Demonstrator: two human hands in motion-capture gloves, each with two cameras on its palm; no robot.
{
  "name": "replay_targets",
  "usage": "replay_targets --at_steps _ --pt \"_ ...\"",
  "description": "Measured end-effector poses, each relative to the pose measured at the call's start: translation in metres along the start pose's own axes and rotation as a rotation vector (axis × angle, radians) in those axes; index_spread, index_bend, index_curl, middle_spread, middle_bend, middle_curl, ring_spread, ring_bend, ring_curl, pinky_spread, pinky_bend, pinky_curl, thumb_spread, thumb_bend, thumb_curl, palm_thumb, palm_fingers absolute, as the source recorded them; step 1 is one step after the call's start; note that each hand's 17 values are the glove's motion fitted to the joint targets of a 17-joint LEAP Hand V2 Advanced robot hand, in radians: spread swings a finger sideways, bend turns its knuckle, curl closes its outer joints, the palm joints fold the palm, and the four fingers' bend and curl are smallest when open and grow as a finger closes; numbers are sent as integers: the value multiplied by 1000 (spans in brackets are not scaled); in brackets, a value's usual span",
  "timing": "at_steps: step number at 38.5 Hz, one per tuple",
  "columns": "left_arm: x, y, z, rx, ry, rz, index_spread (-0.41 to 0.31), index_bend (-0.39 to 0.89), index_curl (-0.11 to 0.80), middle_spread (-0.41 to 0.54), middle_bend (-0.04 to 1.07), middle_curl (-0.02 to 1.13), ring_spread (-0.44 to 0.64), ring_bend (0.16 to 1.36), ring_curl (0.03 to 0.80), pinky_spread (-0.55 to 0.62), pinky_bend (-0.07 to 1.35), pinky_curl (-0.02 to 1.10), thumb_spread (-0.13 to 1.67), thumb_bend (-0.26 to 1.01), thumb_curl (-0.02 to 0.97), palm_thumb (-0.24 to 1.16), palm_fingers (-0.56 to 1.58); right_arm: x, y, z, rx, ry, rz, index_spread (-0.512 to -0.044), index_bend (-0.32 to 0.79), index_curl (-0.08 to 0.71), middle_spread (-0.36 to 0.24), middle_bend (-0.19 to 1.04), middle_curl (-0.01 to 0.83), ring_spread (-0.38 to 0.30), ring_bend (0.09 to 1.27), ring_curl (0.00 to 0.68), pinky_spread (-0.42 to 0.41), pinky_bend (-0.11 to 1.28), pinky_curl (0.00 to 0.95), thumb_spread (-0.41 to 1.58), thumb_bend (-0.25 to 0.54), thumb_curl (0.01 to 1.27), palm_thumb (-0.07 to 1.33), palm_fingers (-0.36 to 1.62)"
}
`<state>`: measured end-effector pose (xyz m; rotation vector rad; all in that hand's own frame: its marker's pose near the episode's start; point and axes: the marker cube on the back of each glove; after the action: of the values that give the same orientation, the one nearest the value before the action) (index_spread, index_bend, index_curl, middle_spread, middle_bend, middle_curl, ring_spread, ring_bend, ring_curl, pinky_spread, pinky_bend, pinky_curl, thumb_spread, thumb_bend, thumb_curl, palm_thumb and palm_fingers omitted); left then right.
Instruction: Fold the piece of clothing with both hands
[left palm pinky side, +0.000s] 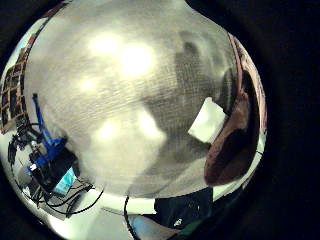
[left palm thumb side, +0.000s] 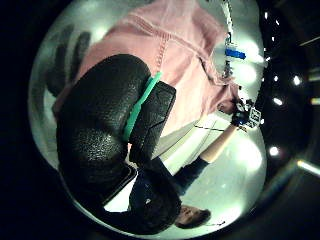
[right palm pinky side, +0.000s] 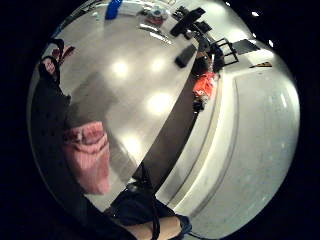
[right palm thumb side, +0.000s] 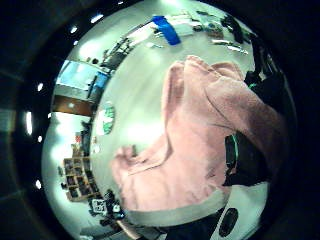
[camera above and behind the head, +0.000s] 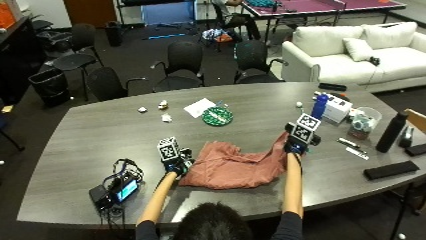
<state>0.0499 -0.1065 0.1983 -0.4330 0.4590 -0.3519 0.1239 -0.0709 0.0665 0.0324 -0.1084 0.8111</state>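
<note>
While the pink garment lies bunched on the grey bench directly in front of the person, its right-hand portion is raised off the surface and its left edge rests flat. Right hand: fingers curled round the lifted corner, holding it above the bench; the right thumb side palm view shows the cloth draping away from that palm toward the far edge. Left hand: set at the garment's left edge, low on the bench; the left thumb side palm view shows the gloved fingers bent over pink fabric, which suggests a pinch, though the contact itself is hidden.

Risks, as judged from this arrangement:
1. The middle of the garment is wrinkled and slack, so carrying the raised corner across may trap creases inside the fold.
2. With one side high and the other low, the edges may meet askew unless both hands travel together.
3. If the left hand's hold is slight, the pull from the right could drag the whole garment sideways.
4. A dark device with cables lies near the left forearm and could be snagged by a wide sweep.
</note>
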Motion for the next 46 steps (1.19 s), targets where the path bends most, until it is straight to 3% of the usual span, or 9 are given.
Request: replay_targets --at_steps 2,6,12,16,19,22,27,32,46 --pt "-3 6 -10 22 8 2 -9 131 267 316 146 216 484 563 324 425 435 380 1226 -12 248 70 -72 -22 7 -27 104 -51 -25 -248 138 341 -211 403 514 -235 714 486 -305 696 429 991 64 406 998 1273" --pt "-8 20 -32 60 30 6 -7 130 263 318 151 213 485 569 319 422 444 377 1228 -14 248 72 -69 -82 60 -84 173 -97 -148 -239 125 336 -212 410 518 -238 725 489 -312 712 434 884 21 435 997 1274" --pt "-19 34 -63 184 12 14 0 130 257 318 157 212 487 580 317 418 453 373 1236 -13 249 75 -64 -179 132 -98 176 -77 -328 -234 124 334 -213 414 522 -239 737 492 -320 718 440 769 -15 479 1015 1272" --pt "-27 44 -81 228 14 20 3 132 255 322 158 213 486 584 315 415 459 371 1238 -15 245 69 -54 -251 167 -55 129 -51 -446 -234 122 331 -215 415 524 -243 749 493 -332 712 436 707 -30 501 1005 1276" --pt "-39 21 -94 346 20 47 4 136 255 319 163 214 483 590 313 416 461 368 1252 -7 245 79 -47 -302 198 -1 47 10 -538 -229 125 331 -218 417 524 -247 758 492 -345 698 430 666 -34 517 1002 1278" --pt "-50 11 -104 440 36 64 5 147 258 316 174 219 479 591 311 415 452 364 1267 -4 244 90 -31 -327 241 32 -41 44 -625 -229 123 330 -220 420 526 -248 763 492 -350 694 428 641 -34 529 996 1281" --pt "-67 17 -113 452 99 71 6 154 267 308 177 228 470 598 308 405 445 359 1284 -13 240 82 -7 -358 293 89 -241 25 -724 -220 88 312 -226 435 529 -249 779 493 -363 706 428 621 -33 545 989 1264" --pt "-80 16 -119 451 111 42 1 155 273 296 182 238 463 603 306 398 440 354 1262 -31 227 23 13 -369 301 88 -336 -113 -751 -208 56 279 -212 427 527 -253 797 489 -365 692 415 663 -28 549 984 1191" --pt "-73 46 -155 490 81 6 -1 153 286 288 175 251 454 615 297 391 447 352 1221 -23 221 -15 14 -339 262 -36 -154 -266 -785 -182 36 217 -155 326 497 -221 707 450 -329 722 403 811 -21 539 980 1084"
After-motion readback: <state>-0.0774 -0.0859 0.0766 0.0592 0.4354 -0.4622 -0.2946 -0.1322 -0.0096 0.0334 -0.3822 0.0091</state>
